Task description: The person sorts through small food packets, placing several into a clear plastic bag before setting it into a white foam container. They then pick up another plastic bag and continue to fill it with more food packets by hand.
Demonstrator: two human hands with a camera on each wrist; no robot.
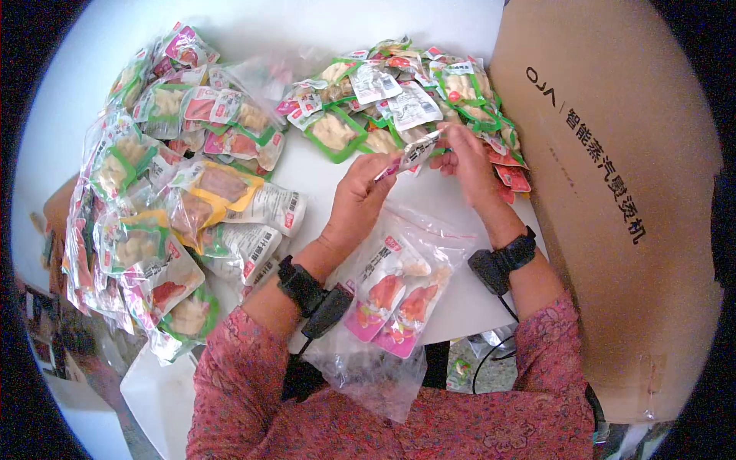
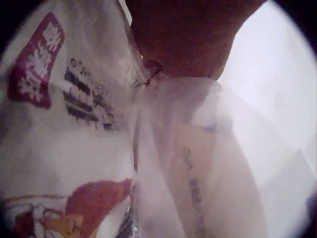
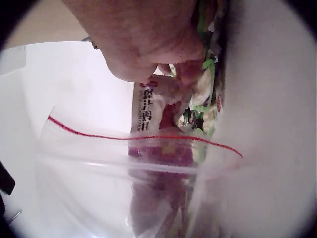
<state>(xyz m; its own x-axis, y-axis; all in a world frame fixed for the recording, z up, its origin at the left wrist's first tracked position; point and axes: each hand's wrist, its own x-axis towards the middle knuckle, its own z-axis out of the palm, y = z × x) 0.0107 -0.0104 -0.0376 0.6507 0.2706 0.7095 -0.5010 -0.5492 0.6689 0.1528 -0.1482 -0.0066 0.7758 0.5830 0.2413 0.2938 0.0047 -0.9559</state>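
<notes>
In the head view, a small printed food pouch [image 1: 418, 151] is held up edge-on between the two hands. The left hand [image 1: 357, 198] grips its lower left end. At the upper right end, the right hand [image 1: 469, 165] pinches it with its fingertips. Below the hands, a clear zip bag [image 1: 395, 383] with a red seal line lies over the table's front edge. Two white and pink pouches [image 1: 386, 287] show inside it, side by side. The bag's red seal line [image 3: 148, 138] crosses the right wrist view, in front of a pouch.
A big heap of food pouches [image 1: 165, 253], some in clear bags, covers the left of the white table [image 1: 326, 178]. Another pile of green-edged pouches [image 1: 333, 132] lies at the back. A large cardboard box [image 1: 613, 230] stands along the right side.
</notes>
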